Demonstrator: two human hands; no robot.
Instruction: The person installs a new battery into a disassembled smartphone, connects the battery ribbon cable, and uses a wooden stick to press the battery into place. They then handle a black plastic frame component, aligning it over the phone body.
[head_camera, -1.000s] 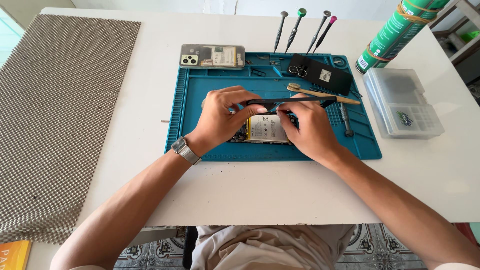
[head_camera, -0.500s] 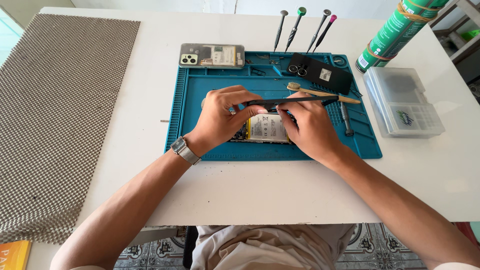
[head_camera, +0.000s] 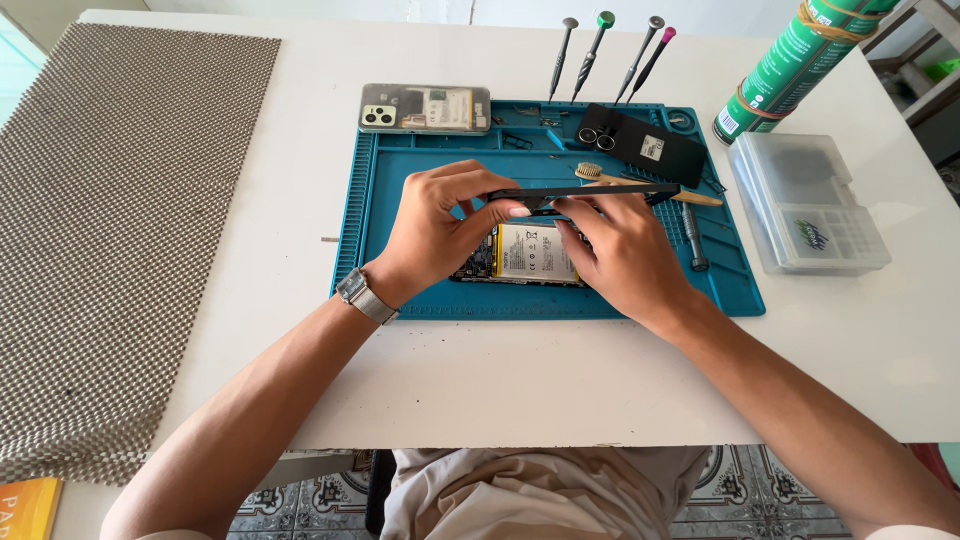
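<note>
Opened phone (head_camera: 520, 252), battery showing, lies mid-way on the blue mat (head_camera: 400, 200) on the white bench (head_camera: 300, 120). Left hand (head_camera: 440, 225) and right hand (head_camera: 620, 255) each pinch a thin black frame (head_camera: 585, 191) just above it. Four screwdrivers (head_camera: 600, 50) stand at the mat's far edge.

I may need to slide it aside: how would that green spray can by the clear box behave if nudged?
The green spray can is tall, narrow and apparently upright, so it would probably tip. Being round, it would likely roll across the white table afterwards.
</note>
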